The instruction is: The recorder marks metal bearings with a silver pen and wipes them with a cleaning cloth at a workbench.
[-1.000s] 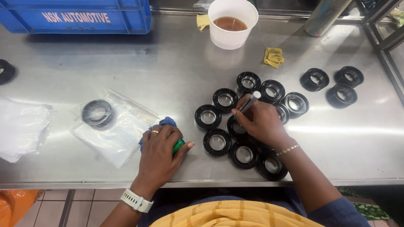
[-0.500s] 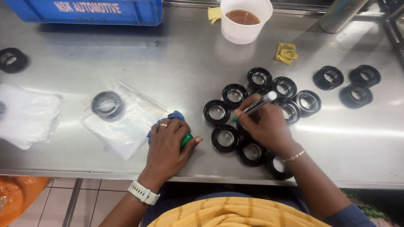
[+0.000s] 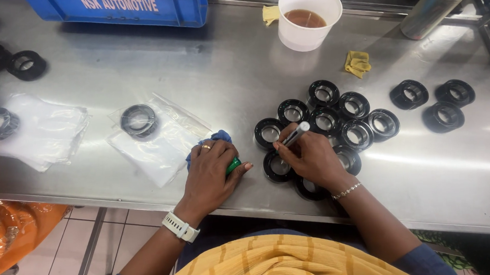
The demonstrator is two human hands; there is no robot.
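Right hand point(image 3: 314, 157) pinches a marker point(image 3: 294, 135) over black rings point(image 3: 325, 121) on the steel table point(image 3: 136, 59); tiled floor below.
Marker sits between thumb and fingers, long axis diagonal, capped end up-right, tip down-left at a ring point(image 3: 276, 167). Left hand point(image 3: 213, 171) clenched over a blue cloth point(image 3: 217, 138) and a green object point(image 3: 233, 165), beside plastic bags point(image 3: 160, 152).

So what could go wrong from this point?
The right hand works a marker over tightly packed black rings; a slip might mark or nudge a neighbouring ring. The open cup of brown liquid stands just beyond the cluster, so a long reach could tip it. The left hand rests on a green object near the table edge; it might roll off.
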